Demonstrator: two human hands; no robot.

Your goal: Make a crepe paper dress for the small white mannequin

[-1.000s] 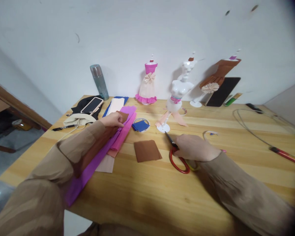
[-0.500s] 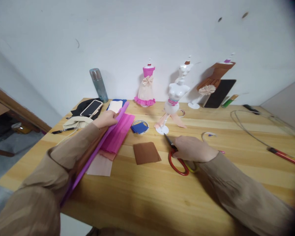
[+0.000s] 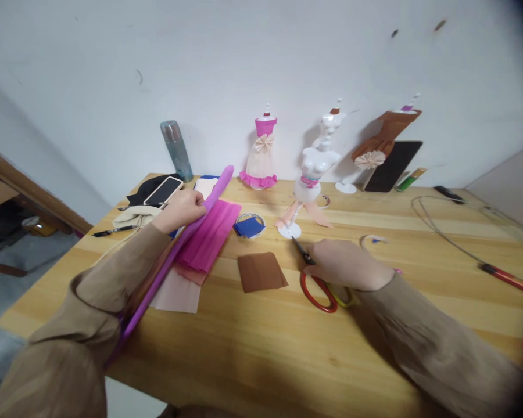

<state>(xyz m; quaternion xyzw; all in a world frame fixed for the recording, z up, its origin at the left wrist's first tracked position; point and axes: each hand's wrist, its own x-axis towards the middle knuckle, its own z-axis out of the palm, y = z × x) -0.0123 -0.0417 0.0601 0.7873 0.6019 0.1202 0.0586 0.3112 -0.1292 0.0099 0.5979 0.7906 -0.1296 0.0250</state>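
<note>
Over the last second the left hand has lifted the long purple sheet off the pile: it lay flat over the pink sheet a second ago and now stands on edge, tilted, running from near the phone down toward the person's left sleeve. That leaves the pink sheet and the pale sheet under it uncovered on the desk. The lift looks like the start of pulling the purple sheet clear of the stack, though it still brushes along the pink one.

The left grip is closed on the purple sheet's upper part, fingers wrapped over its edge, wrist raised, forearm stretched forward across the desk's left side.

The right hand has not moved. It lies palm down over the red scissors, covering the handles, with the blades poking out toward the white mannequin. Whether its fingers are through the loops or only resting on them cannot be told.

A brown square sits between the two hands, touched by neither. A blue scrap lies just behind it.
</note>
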